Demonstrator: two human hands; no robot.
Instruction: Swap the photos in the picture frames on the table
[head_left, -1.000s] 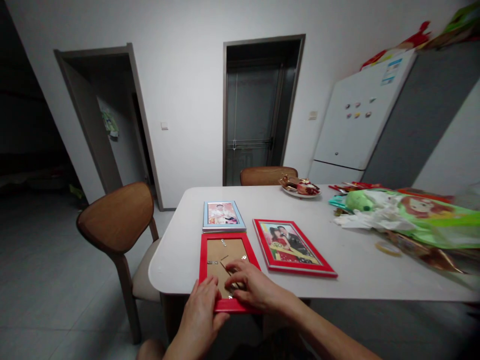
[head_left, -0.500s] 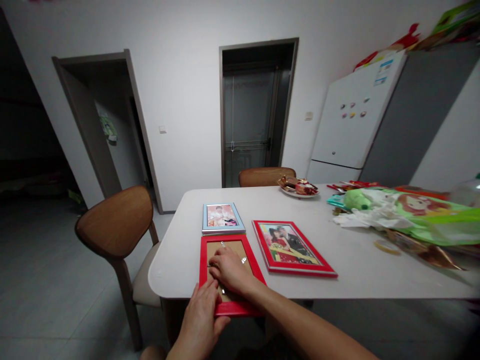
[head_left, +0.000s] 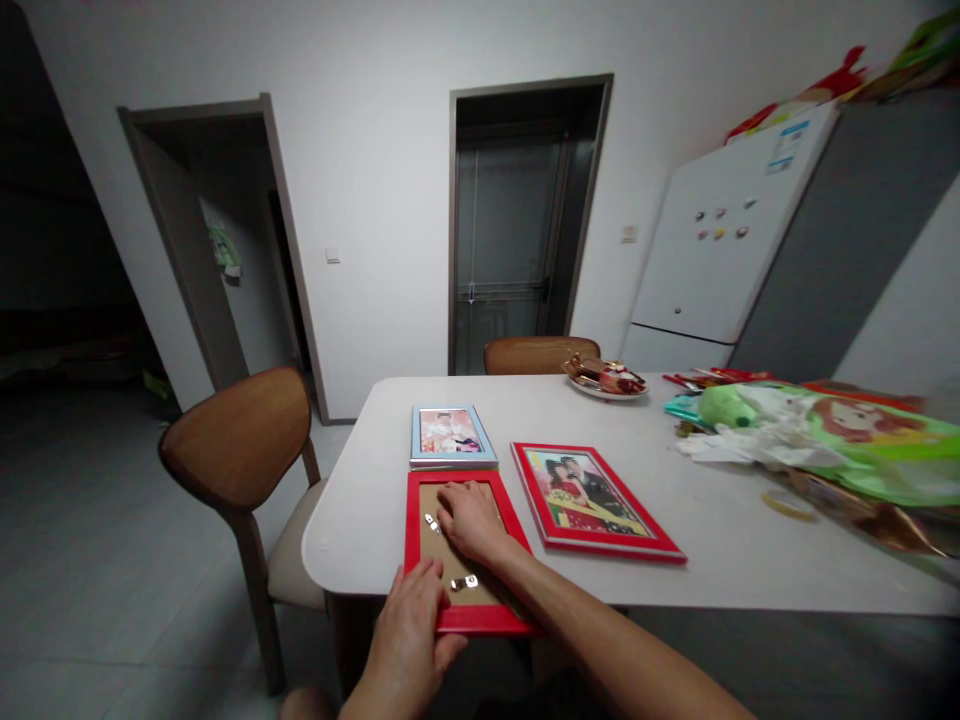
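Observation:
A red picture frame lies back side up at the table's near edge, its brown backing board showing. Silver metal clips sit on the board: one clip at the left, another clip near the bottom. My left hand grips the frame's lower left corner, thumb at the near edge. Bent and close together, the fingers of my right hand press on the upper part of the board; whatever is under them is hidden. Beyond is a light blue picture frame; to the right, a second red picture frame lies picture up.
The white table also bears a plate of small items, a roll of tape and a heap of green and white bags. Wooden chairs stand at the left and far side.
My right hand has moved up the backing board, from its middle to near the top. The left and bottom clips now show at a different angle. My left hand stays at the corner.

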